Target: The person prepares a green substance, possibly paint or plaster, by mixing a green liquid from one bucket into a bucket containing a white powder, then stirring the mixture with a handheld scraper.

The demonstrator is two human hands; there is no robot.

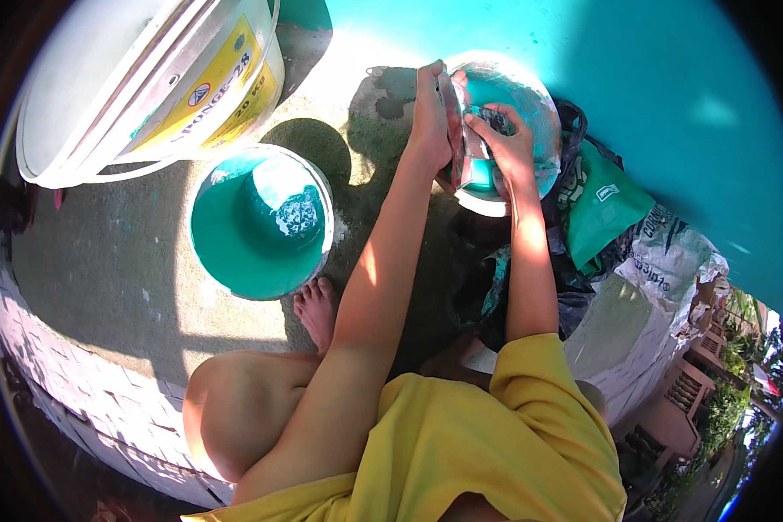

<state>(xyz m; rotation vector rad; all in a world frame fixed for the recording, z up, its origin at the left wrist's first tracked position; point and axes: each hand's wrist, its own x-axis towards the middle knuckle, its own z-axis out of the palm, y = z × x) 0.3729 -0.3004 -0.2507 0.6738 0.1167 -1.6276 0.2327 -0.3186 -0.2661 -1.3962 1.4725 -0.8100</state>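
Both my hands are over a round white tub (483, 207) with teal paint inside and smears on its walls. My left hand (431, 126) is closed along the side of a flat, reddish-brown, paint-smeared piece (455, 113) held on edge; its exact kind is unclear. Beside it, my right hand (511, 143) pinches a small dark piece (496, 120) with pale specks against that flat piece. Whether the two pieces are joined cannot be seen. To the left, a pail (326, 196) holds teal paint, with sunlight bright on part of its inside.
A large white bucket (87, 87) with a yellow label stands at upper left. Right of the tub lie black plastic (570, 304), a green packet (609, 209) and a crumpled pale sack (670, 261). A teal wall (652, 70) rises beyond. My bare foot (316, 309) is by the pail.
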